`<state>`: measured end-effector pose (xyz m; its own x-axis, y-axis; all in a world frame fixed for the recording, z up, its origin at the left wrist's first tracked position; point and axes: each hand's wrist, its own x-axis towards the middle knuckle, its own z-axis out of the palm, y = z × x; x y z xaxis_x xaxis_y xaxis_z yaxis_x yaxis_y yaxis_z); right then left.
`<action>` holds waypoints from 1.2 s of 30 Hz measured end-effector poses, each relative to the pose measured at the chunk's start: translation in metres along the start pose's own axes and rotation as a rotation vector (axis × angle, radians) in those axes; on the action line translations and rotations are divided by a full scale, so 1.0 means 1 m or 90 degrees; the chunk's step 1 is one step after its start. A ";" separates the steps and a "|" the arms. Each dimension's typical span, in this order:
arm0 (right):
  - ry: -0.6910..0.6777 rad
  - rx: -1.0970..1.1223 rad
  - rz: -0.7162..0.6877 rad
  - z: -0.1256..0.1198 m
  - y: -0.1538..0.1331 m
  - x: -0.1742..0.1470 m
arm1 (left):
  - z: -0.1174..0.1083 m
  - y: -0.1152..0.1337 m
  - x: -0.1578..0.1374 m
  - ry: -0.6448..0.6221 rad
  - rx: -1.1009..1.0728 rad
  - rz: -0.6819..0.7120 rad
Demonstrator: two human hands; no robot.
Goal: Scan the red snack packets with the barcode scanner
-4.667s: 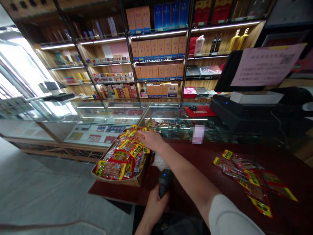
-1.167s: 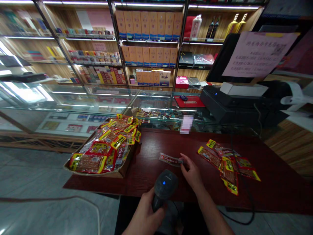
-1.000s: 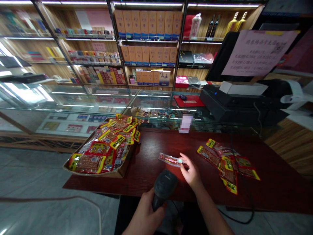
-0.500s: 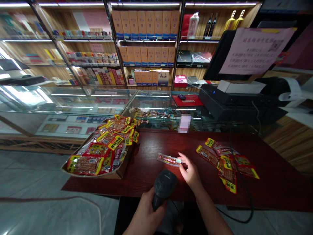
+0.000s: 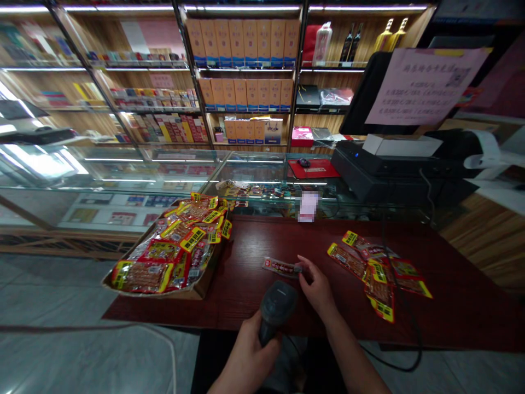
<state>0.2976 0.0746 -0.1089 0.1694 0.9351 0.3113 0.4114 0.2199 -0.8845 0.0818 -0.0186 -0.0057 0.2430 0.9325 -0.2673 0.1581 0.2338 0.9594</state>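
My left hand (image 5: pixel 255 346) is wrapped round the handle of a dark barcode scanner (image 5: pixel 279 304), whose head points away from me over the near edge of the table. My right hand (image 5: pixel 315 284) pinches the right end of a slim clear snack packet (image 5: pixel 279 267) between thumb and fingers; the packet lies on the dark red table (image 5: pixel 254 241). To the left stands an open cardboard box (image 5: pixel 204 284) heaped with red and yellow snack packets (image 5: pixel 180 235). Several similar packets (image 5: pixel 379 273) lie loosely spread to the right of my right hand.
A black cable (image 5: pixel 415 323) loops over the table's right side. Behind stands a glass display counter (image 5: pixel 254 158) with a red mouse pad (image 5: pixel 315 169). A monitor (image 5: pixel 365 93) with a paper sheet is at the right. Stocked shelves (image 5: pixel 246 68) line the wall.
The bright light on the slim packet has gone, and the packet looks darker. Both hands keep their holds and have hardly moved; the view has shifted slightly.
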 end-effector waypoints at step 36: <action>0.119 -0.308 0.024 -0.013 -0.024 0.080 | -0.034 -0.061 0.034 0.218 -0.164 -0.108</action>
<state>0.3124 0.1406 -0.0579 0.3308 0.8648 0.3778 0.7610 -0.0076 -0.6487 0.0478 0.0082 -0.0703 -0.1022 0.9023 -0.4188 -0.0859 0.4114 0.9074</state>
